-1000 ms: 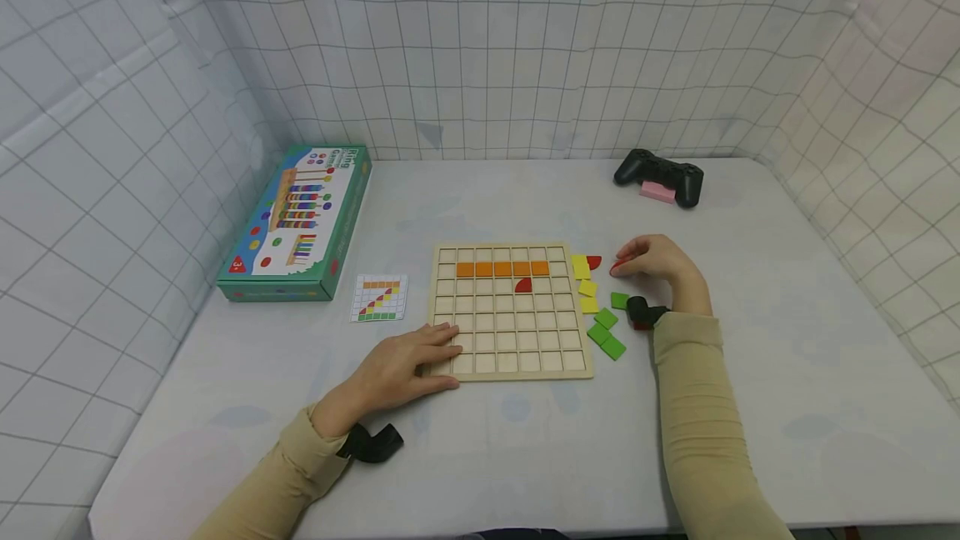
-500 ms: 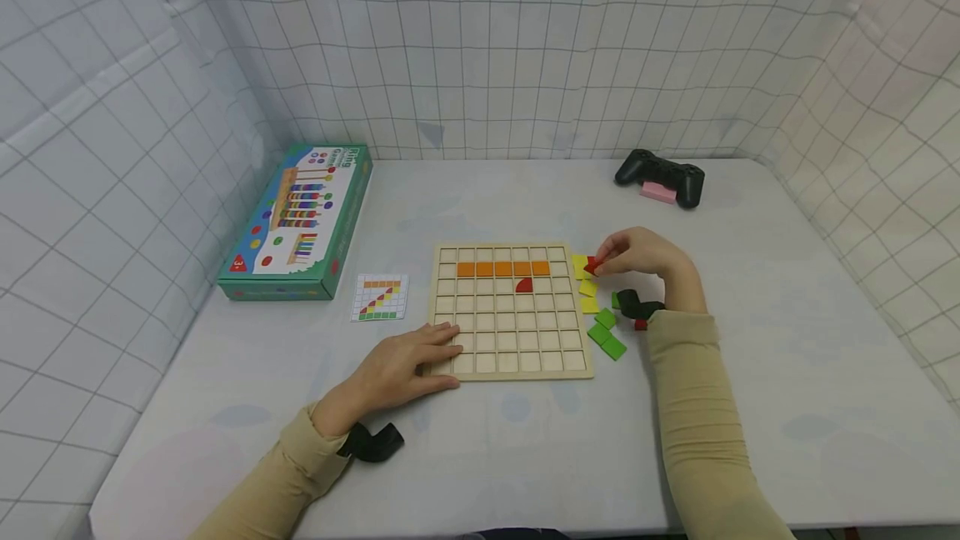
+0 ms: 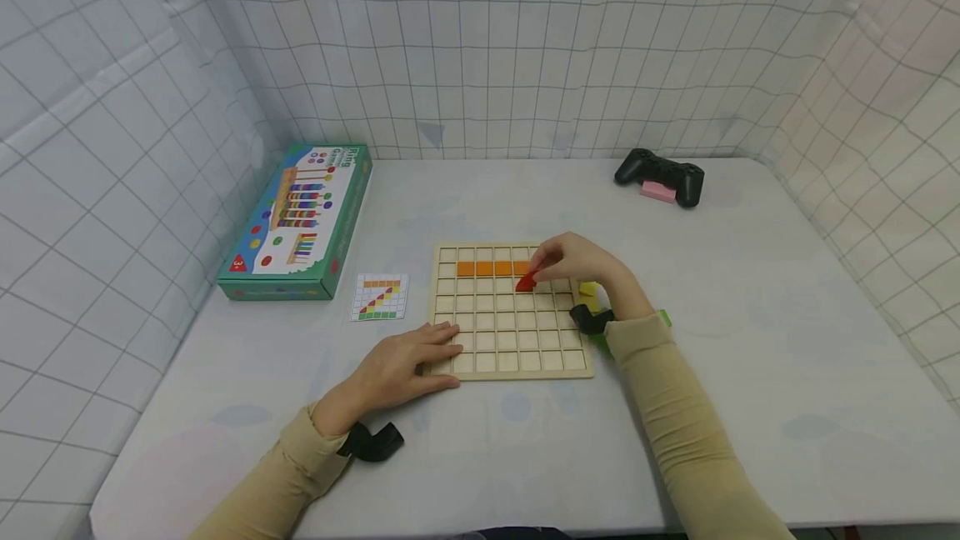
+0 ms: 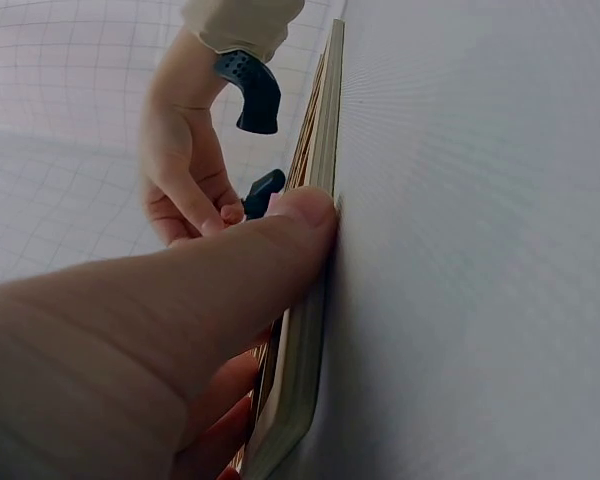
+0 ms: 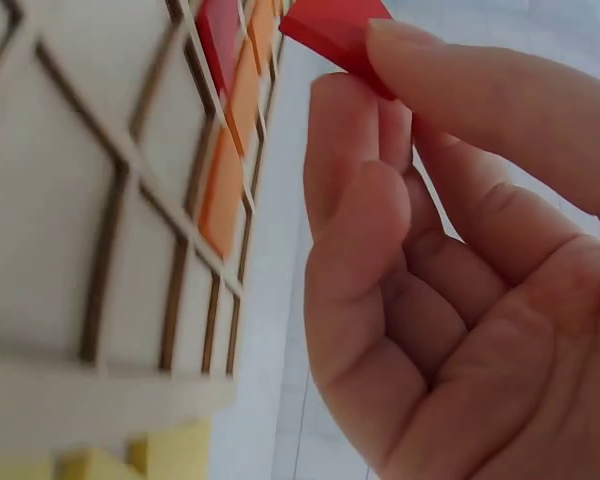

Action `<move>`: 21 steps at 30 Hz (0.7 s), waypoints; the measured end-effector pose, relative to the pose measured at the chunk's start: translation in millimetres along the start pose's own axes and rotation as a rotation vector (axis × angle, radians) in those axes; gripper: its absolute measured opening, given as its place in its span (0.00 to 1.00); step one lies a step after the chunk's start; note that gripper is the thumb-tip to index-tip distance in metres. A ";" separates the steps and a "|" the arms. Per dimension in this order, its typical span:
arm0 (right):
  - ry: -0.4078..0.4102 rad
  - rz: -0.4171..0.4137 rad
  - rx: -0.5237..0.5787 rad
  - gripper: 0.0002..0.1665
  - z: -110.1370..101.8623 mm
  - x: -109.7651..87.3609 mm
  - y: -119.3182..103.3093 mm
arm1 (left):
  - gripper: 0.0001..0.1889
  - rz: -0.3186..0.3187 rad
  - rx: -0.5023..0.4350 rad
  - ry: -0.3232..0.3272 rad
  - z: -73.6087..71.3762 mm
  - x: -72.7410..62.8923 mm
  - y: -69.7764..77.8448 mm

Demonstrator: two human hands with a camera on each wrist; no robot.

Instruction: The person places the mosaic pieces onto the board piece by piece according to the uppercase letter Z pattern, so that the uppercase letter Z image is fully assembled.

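My right hand [image 3: 581,263] pinches a red tile [image 5: 338,32] between thumb and fingertips, just above the gridded wooden board [image 3: 497,323]. Another red tile [image 5: 218,45] lies in a board cell below a row of orange tiles [image 3: 485,269]. At the board's lower left corner rests my left hand [image 3: 401,365], fingers spread and fairly straight on the grid. Its thumb [image 4: 305,208] touches the board's side edge in the left wrist view. Yellow tiles [image 3: 588,290] and green tiles [image 3: 602,346] sit along the board's right side, partly hidden by my right arm.
A small printed pattern card [image 3: 379,297] lies left of the board. Farther left is a green-edged toy box [image 3: 296,223]. At the back right, a black game controller [image 3: 660,174] leans over a pink block [image 3: 657,191]. Gridded cloth walls [image 3: 487,57] enclose the table.
My right hand has moved left from beside the board, past the yellow tiles, to above the grid, carrying the red tile. The left hand has stayed in place.
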State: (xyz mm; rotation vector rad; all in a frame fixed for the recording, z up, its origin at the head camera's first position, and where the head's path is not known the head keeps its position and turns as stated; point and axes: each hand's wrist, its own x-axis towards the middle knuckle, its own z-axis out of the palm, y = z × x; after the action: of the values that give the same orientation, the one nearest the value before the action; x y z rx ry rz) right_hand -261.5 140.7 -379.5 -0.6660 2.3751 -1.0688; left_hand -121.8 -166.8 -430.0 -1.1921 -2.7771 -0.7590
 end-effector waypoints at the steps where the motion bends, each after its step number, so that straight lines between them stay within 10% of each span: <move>1: -0.009 -0.015 -0.007 0.07 3.7 1.9 -2.3 | 0.26 0.000 -0.001 0.000 0.0 -0.1 -0.1; 21: -0.073 -0.030 -0.175 0.05 41.0 15.9 -18.2 | 0.27 -0.030 -0.009 -0.020 -1.5 0.0 1.9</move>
State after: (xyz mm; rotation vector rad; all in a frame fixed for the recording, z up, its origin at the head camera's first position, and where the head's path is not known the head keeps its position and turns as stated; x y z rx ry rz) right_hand -246.0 97.8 -393.1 -0.7900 2.4202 -0.8396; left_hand -120.7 -166.4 -427.8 -1.1684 -2.8164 -0.7678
